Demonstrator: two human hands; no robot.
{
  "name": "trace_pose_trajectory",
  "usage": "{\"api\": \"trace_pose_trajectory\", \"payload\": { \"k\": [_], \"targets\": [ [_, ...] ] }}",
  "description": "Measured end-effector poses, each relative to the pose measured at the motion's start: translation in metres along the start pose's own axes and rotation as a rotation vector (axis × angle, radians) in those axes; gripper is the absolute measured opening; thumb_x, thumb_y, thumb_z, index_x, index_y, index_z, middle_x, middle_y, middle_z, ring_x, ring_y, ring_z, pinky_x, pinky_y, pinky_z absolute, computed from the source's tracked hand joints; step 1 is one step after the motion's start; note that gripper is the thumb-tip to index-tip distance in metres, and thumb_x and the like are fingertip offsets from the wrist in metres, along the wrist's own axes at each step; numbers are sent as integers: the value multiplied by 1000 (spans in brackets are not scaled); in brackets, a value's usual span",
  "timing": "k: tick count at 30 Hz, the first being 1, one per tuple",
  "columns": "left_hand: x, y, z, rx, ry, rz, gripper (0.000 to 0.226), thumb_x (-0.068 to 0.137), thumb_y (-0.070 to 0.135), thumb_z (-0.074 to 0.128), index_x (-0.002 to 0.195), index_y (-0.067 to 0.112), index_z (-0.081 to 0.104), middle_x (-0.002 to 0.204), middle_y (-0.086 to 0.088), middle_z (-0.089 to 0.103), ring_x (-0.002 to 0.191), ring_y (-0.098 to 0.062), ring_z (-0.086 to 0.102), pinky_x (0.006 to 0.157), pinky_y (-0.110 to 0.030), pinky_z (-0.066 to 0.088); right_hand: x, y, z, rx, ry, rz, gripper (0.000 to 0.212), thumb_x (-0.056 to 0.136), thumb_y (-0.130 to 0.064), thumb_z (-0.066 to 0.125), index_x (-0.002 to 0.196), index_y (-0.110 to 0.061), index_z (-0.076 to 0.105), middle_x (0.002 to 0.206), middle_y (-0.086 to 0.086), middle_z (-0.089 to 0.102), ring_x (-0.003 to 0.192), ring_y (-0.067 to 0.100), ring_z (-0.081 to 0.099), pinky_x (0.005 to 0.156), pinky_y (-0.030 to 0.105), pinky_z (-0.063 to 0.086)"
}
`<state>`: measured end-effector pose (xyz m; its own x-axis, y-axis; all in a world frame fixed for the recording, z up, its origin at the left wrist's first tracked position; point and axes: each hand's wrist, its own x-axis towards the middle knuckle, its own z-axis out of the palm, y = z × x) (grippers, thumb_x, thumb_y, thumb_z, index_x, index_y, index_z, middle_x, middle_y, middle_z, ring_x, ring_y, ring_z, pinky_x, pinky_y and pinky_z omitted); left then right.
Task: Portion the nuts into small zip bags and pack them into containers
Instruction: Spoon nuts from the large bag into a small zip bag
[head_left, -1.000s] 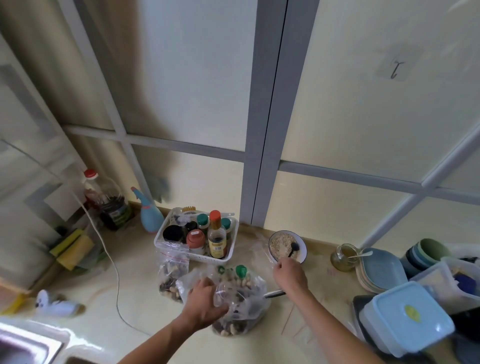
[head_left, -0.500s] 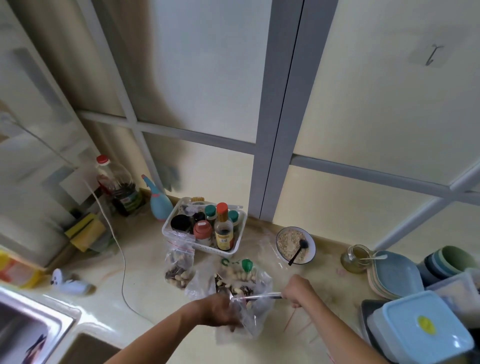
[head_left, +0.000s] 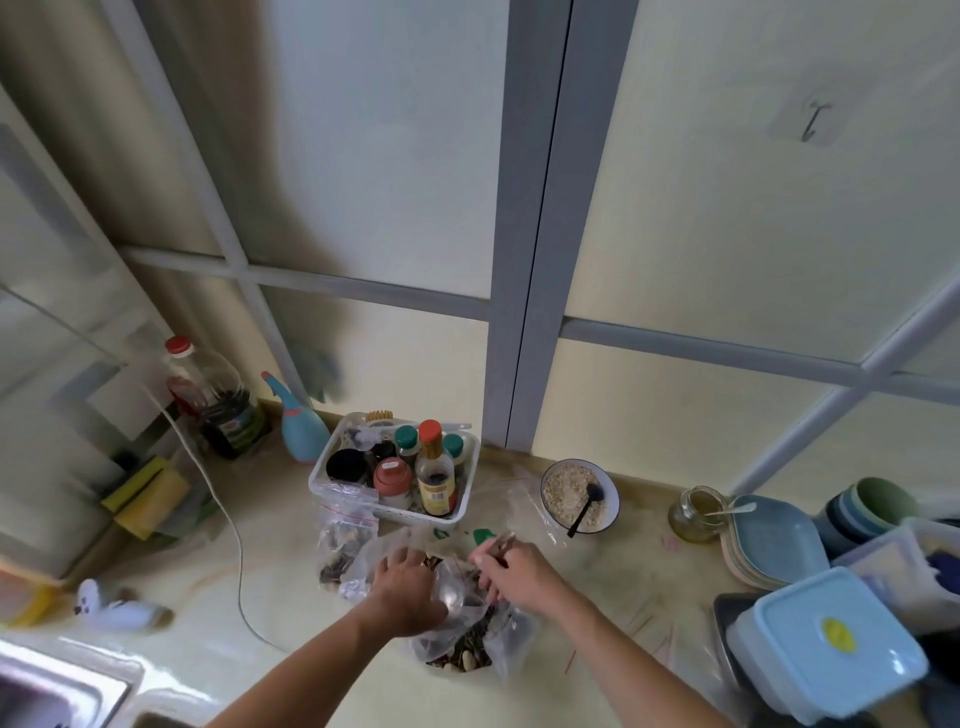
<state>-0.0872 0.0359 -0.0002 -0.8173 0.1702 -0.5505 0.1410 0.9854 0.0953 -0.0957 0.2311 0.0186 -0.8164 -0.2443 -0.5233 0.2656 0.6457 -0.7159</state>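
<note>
Holding the big nut bag (head_left: 470, 642) open on the desk (head_left: 270, 525), the left hand (head_left: 402, 592) grips its rim while the right hand (head_left: 511, 571) pinches a spoon (head_left: 500, 543) whose handle points to 1 o'clock, scooping just beside.

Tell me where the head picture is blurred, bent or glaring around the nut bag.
Head view: wide-angle lens bows the grey window bars; the left edge near the sponges is smeared; glare spots the clear nut bag between the left hand and right hand, hiding its contents there.
</note>
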Motion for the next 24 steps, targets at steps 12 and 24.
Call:
{"api": "trace_pose_trajectory", "payload": {
  "k": [12,24],
  "targets": [
    [-17,30,-14,277,195,-301,39,99,20,39,132,9,56,152,-32,28,138,-49,28,113,-59,30,-25,-8,-54,-756,258,-165,31,110,-26,27,88,-18,48,80,8,57,69,26,57,58,31,44],
    [-37,62,-36,345,210,-350,36,101,9,40,133,-2,55,137,-29,43,124,-39,47,98,-44,46,-28,-25,-55,-683,402,-180,47,106,-24,36,60,-19,35,55,-2,38,45,12,37,47,27,29]
  ]
}}
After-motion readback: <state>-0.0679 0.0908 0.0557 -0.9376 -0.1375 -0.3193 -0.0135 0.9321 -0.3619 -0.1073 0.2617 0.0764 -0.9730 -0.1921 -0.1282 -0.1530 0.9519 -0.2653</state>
